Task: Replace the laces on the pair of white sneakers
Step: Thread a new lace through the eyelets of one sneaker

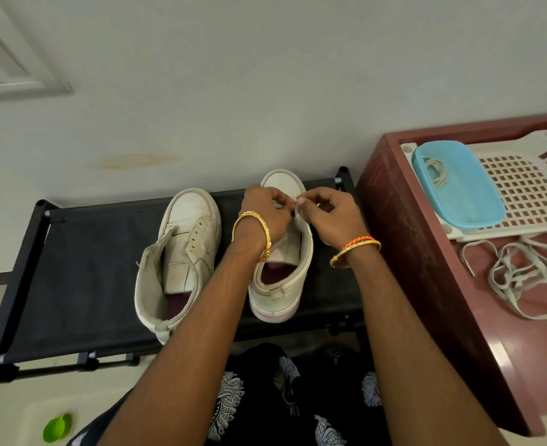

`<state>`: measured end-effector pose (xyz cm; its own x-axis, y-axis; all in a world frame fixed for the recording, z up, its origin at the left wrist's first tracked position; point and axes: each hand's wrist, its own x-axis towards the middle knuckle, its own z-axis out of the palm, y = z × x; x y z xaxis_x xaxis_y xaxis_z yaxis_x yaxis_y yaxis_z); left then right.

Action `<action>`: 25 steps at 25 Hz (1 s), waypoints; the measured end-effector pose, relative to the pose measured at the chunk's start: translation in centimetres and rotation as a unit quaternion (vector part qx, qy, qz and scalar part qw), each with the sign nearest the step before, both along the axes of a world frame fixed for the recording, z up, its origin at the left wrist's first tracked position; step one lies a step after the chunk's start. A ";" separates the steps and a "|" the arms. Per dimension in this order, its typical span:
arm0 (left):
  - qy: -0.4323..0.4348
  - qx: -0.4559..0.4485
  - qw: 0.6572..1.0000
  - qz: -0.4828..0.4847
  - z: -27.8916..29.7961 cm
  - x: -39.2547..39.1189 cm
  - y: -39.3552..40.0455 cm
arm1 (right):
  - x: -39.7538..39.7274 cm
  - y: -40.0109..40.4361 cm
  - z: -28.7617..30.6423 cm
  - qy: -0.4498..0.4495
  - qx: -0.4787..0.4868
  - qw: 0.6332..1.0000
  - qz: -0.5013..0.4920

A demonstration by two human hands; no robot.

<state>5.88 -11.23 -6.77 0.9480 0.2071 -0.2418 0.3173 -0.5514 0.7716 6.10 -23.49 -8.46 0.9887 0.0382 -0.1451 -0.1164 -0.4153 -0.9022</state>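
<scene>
Both my left hand (265,214) and right hand (330,217) have fingers curled, pinching at the tongue area of the right-side worn white leather high-top sneaker (282,284) on the black fabric rack (82,284).

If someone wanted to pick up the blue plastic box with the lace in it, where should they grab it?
Probably by the two long sides of the blue box, coming down from above. It lies flat and open-topped on the white perforated tray, so its rim is exposed all round, and the narrower span suits a grip better than the length. The coiled lace sits at its far end, clear of the rim.
</scene>
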 end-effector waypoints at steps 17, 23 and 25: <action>-0.122 -0.107 0.985 0.066 2.3 -0.9 7.1 | 0.2 1.4 2.7 -0.079 0.002 0.996 0.031; -0.170 -0.111 0.978 -0.052 2.7 -1.1 4.9 | 0.3 2.6 3.9 -0.113 0.084 0.988 0.058; -0.154 -0.139 0.977 -0.043 2.4 -1.1 5.0 | 0.3 2.2 3.5 -0.107 0.060 0.991 0.058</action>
<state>4.74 -6.22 -4.36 0.9956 0.0904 0.0230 0.0073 -0.3212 0.9470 6.43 -21.26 -4.91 0.9843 0.1571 0.0806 0.1258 -0.3034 -0.9445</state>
